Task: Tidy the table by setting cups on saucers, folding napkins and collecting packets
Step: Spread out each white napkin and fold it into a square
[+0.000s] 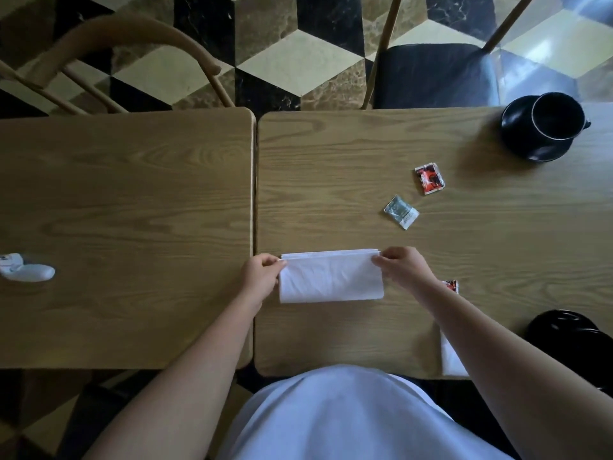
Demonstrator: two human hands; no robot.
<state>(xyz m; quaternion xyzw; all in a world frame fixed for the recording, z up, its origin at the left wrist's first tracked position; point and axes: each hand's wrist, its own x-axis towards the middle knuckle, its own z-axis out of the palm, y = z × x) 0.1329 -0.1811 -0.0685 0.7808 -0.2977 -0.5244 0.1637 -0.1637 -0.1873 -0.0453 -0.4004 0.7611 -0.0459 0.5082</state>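
Two hands pinch napkin (331, 277): left hand (262, 272) at 9 o'clock, right hand (403, 265) at 3 | risk: uneven pull skews fold.

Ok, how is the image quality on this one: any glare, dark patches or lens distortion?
Head view: glare on the glossy floor at top right; the lower corners fall dim; the wide lens bows the table edges. The napkin between the left hand and right hand is sharp.

Red packet (451, 286) and second napkin (450, 356) half hidden under the right forearm; packet print unreadable.
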